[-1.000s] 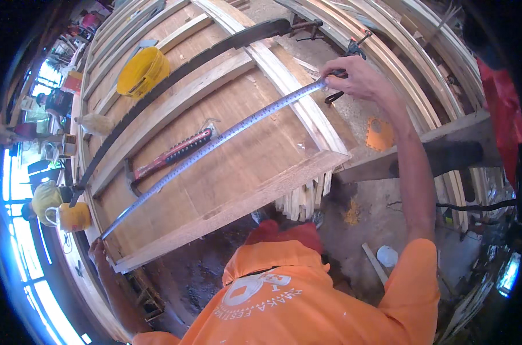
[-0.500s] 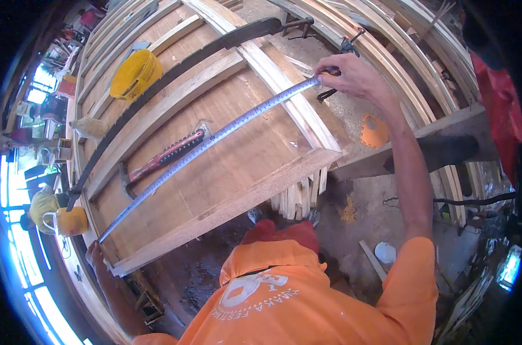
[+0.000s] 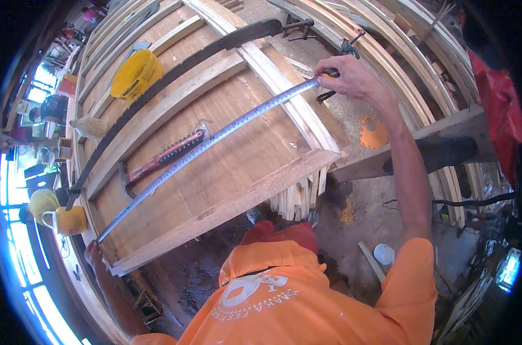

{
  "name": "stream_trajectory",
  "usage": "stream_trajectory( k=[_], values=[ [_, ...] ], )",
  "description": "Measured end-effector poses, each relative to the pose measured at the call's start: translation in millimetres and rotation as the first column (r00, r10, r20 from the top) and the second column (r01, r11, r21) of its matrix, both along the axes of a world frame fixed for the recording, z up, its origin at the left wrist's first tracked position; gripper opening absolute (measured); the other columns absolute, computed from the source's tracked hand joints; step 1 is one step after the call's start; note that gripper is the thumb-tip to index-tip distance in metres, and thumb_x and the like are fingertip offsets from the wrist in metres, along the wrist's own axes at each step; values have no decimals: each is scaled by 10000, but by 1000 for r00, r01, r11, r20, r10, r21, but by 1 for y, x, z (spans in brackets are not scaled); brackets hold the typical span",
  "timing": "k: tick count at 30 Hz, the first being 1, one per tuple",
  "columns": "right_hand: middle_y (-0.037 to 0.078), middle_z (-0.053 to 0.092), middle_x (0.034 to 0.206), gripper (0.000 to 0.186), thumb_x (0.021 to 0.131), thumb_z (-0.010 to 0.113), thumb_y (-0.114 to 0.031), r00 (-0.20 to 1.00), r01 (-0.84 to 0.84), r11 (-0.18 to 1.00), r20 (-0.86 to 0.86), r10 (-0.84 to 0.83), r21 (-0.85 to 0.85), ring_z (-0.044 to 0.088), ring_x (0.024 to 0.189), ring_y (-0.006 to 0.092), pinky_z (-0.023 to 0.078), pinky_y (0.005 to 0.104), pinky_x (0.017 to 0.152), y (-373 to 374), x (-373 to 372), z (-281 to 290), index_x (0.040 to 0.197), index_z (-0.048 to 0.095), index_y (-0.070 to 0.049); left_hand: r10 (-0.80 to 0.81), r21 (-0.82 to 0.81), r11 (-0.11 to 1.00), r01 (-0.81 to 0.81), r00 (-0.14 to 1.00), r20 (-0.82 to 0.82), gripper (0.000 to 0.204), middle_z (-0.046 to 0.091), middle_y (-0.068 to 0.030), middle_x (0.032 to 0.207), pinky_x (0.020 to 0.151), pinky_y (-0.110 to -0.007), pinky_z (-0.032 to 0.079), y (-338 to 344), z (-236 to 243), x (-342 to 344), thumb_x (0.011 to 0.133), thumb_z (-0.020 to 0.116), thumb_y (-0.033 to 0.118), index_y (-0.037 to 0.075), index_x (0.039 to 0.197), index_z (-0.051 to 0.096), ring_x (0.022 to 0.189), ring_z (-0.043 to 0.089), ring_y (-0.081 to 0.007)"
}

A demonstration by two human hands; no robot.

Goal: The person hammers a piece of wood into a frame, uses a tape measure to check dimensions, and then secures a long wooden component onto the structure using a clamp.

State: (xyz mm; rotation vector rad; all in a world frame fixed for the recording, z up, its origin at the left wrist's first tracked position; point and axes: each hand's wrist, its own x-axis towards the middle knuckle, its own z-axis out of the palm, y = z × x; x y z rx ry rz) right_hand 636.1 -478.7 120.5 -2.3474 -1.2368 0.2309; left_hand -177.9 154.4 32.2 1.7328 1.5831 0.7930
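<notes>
A metal tape measure (image 3: pixel 215 138) is stretched diagonally across a wooden-framed plywood panel (image 3: pixel 226 167). My left hand (image 3: pixel 93 252) pinches its end at the panel's lower-left edge. My right hand (image 3: pixel 344 76) is closed on the orange-and-black tape case at the upper right, just past the frame's pale outer rail. A hammer (image 3: pixel 166 155) with a red and black handle lies on the plywood beside the tape. Above it, a long saw blade (image 3: pixel 129 115) lies across the frame, near a yellow bucket (image 3: pixel 135 75) and metal clamps (image 3: pixel 351 46).
A yellow jug (image 3: pixel 71 221) stands at the left edge. Stacked long boards (image 3: pixel 410 92) run along the right, with an orange pad (image 3: pixel 373 132) and a red cloth (image 3: pixel 494 109). Wood strips (image 3: pixel 295 198) sit under the panel's near edge, and scraps lie on the floor.
The scene has shifted slightly left and up in the picture since a second ago. Both hands still hold the stretched tape, with little visible difference.
</notes>
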Motion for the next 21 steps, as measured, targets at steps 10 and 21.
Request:
stream_trajectory(
  k=[10,21],
  values=[
    [121,713,872,273,916,714,-272,1000,-10,999,6,10,38,671,792,231,536,378,772,1,-3,-2,1104,764,-80,84,559,821,112,946,-312,369,737,-146,1002,808,-332,586,7,11,24,982,702,142,-66,1285,660,967,702,-227],
    [211,757,969,346,936,716,-338,996,-74,997,-47,75,17,734,890,360,563,414,840,10,-11,7,1122,770,-52,-681,361,730,580,657,322,153,749,-82,1034,942,-319,556,-386,85,436,963,675,-14,0,1105,728,955,715,-164]
  ],
)
